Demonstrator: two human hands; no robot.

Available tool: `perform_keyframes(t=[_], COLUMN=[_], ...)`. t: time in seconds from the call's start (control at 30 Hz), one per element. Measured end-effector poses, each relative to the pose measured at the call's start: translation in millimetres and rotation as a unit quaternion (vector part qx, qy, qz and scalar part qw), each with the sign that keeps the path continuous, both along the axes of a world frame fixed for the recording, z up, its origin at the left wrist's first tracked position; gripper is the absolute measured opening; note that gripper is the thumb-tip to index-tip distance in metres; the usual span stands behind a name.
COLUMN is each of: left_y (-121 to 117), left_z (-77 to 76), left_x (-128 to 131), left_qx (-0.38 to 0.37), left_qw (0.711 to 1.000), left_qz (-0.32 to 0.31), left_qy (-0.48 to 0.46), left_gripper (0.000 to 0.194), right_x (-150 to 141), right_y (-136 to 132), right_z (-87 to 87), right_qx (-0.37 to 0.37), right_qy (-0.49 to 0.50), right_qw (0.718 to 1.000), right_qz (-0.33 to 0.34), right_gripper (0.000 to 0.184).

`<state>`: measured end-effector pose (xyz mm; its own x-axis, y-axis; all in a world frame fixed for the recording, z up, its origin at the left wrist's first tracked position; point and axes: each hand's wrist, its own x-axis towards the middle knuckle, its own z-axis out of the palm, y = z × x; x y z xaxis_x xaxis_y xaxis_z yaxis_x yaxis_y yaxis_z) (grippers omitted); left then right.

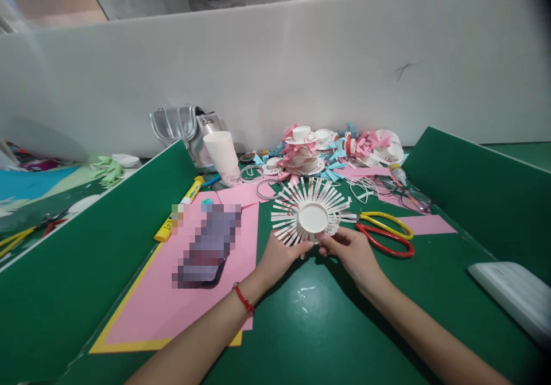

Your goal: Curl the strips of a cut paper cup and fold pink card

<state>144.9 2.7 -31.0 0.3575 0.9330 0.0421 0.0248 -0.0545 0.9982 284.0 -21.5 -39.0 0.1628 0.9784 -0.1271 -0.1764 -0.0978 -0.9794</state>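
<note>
Between my two hands is a white paper cup (pixel 313 217), its wall cut into many narrow strips that fan out around the round base. My left hand (pixel 282 257) grips the strips at the lower left, thumb on top. At the lower right edge, my right hand (pixel 348 252) pinches the strips between thumb and fingers; some there look curled or folded. Scissors (pixel 385 233) with one yellow and one red handle lie just right of the cup, their blades partly hidden behind it.
Pink paper (pixel 148 293) lies at left under a blurred-out phone (pixel 209 250), beside a yellow glue stick (pixel 178 210). Stacked white cups (pixel 222 152) and a silver bag (pixel 176 125) stand behind. Cut cups with pink and blue scraps (pixel 301 150) pile up at the back. Green dividers (pixel 486 195) flank both sides.
</note>
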Motion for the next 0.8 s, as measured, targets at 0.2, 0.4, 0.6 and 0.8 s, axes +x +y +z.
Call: perform_keyframes(t=[0.2,0.4,0.6,0.8], left_y=[-0.7,-0.7,-3.0,-1.8], left_z=[-1.7,-2.0,2.4,-1.1], left_x=[0.4,1.9,4.7,3.5], left_qx=[-0.003,0.001,0.007,-0.008], left_qw=[1.0,0.999,0.999,0.998], left_qz=[0.007,0.05,0.054,0.06], left_qy=[-0.014,-0.016,0.004,0.007], left_gripper=[0.008,0.011,0.014,0.013], right_x=[-0.5,-2.1,-3.1,-2.9], right_y=[-0.9,-0.2,1.1,-0.3], right_z=[4.0,3.2,2.2,5.2], right_qx=[0.005,-0.009,-0.005,0.006], right_qy=[-0.026,-0.02,-0.006,0.0], right_qw=[0.999,1.0,1.0,1.0], right_qz=[-0.021,0.019,0.013,0.001], right_gripper=[0.025,0.028,0.028,0.026])
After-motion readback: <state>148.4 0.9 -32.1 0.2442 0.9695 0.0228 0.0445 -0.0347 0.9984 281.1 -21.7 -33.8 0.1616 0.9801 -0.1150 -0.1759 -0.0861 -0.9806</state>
